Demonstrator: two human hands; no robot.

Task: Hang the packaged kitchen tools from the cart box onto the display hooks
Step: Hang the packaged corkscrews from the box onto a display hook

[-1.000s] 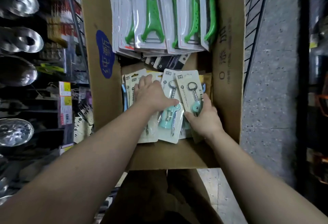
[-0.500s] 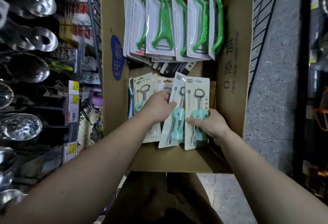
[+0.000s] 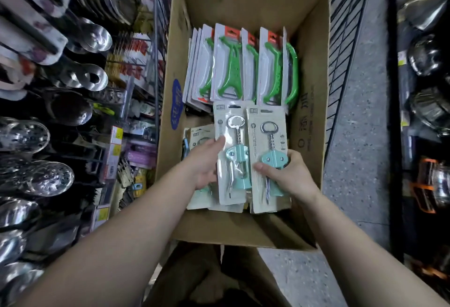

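Evidently light, stiff and slick, the right carded mint-green corkscrew pack [image 3: 267, 158] is pinched at its lower half by the right hand [image 3: 289, 172], while the left hand [image 3: 204, 165], fingers loosely curled, grips its twin [image 3: 232, 155].

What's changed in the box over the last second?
Both hands have lifted corkscrew packs clear of the stack: left hand holds one pack, right hand the other. The green tool packs and box stayed put.

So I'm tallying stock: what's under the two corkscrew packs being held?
Under the left pack and right pack, edges of more similar cards show in the box. How many, and what lies beneath, is covered.
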